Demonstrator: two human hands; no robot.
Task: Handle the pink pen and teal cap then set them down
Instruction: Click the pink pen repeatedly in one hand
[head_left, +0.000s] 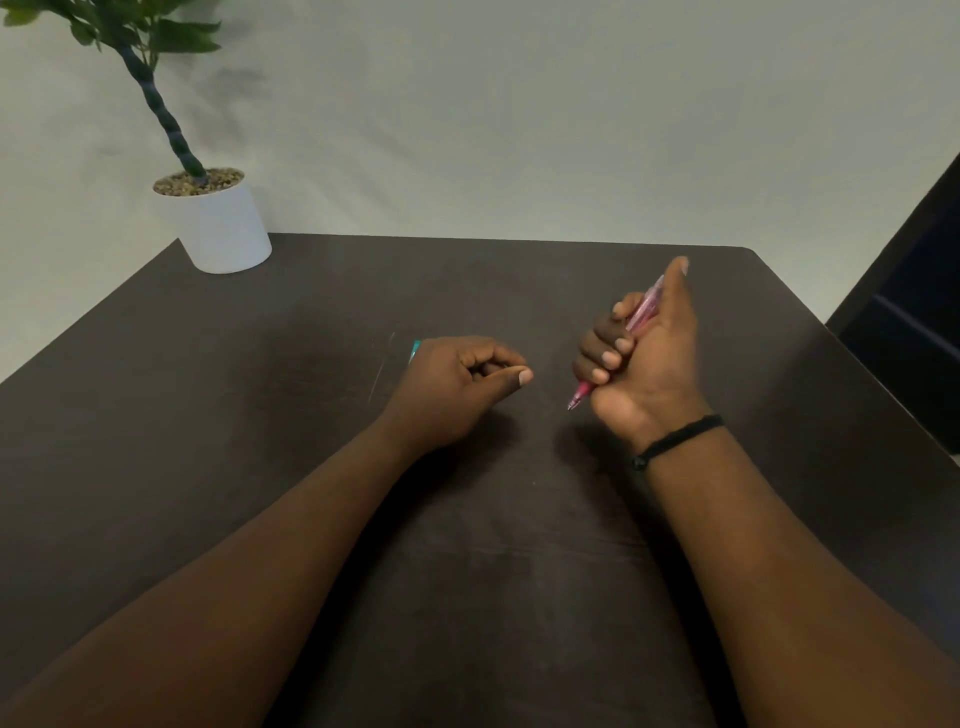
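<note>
My right hand (641, 358) is closed in a fist around the pink pen (638, 318). The pen is translucent pink and slanted, its tip (574, 403) pointing down-left below the fist and its top end near my raised thumb. My left hand (457, 382) rests on the dark table (311, 467) with its fingers curled in. A sliver of the teal cap (414, 352) shows at that hand's far edge; most of the cap is hidden behind the fingers, and whether the hand grips it or only covers it is unclear.
A white pot (218, 228) with a green plant stands at the table's back left corner. A dark piece of furniture (914, 312) sits beyond the table's right edge. A pale wall lies behind the table.
</note>
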